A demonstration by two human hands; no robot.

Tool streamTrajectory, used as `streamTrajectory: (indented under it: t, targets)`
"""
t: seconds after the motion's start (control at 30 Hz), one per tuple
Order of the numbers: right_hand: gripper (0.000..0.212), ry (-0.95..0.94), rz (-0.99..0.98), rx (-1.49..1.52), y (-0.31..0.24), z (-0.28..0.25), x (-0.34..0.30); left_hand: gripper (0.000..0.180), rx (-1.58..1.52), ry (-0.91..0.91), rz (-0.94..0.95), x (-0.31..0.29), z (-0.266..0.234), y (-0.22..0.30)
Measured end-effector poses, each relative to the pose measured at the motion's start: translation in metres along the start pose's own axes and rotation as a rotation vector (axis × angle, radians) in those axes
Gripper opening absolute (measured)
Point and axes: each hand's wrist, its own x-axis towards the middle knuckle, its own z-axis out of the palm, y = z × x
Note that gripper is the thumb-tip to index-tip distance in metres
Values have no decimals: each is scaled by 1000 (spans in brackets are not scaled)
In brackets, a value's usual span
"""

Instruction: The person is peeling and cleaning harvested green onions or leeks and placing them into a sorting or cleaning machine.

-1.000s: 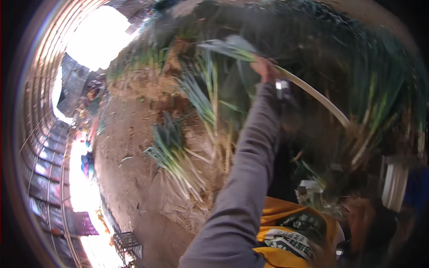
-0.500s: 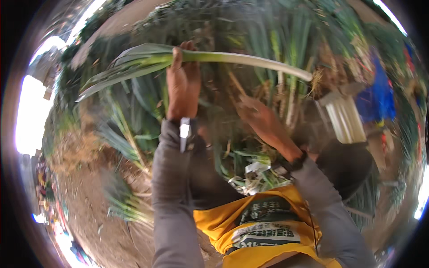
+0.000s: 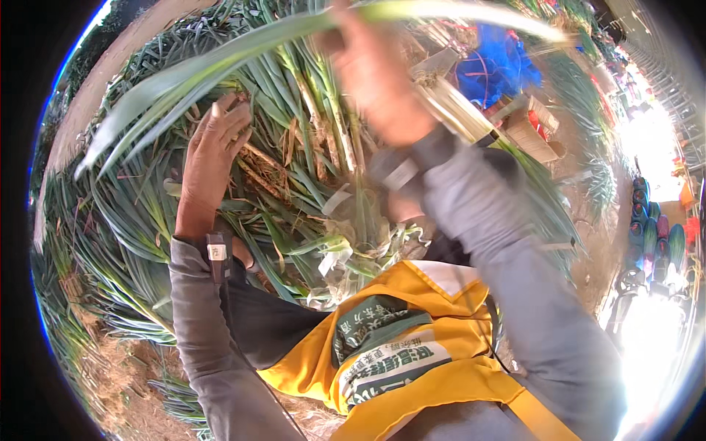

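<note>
A long green onion with a pale stalk stretches across the top, its leaves hanging to the left and its white end pointing right. My right hand, smeared by motion, is closed round its stalk. My left hand is lower and to the left, over the heaped green onions. Its fingers are a little bent and slightly apart, with nothing visibly held. Upright green onions with brownish roots stand between my hands.
A bundle of pale strips lies to the right, beside a blue plastic bag and an opened cardboard box. Peeled leaves and scraps lie before my yellow apron. Several bottle-like items stand at far right.
The green onion has passed from my left hand to my right and moved up and right. My left hand has let go and dropped left. The view has swung to the right.
</note>
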Motion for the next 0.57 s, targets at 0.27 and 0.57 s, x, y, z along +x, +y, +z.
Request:
streamTrajectory:
  t: [0.27,0.57]
  targets:
    - [31,422,-265,-1883,-236,-219,40,49,192,-59,-232,-2,-22,-13]
    - [42,-532,675,-2293,-181,-409,-85,51,213,-87,-352,9,-31,-34]
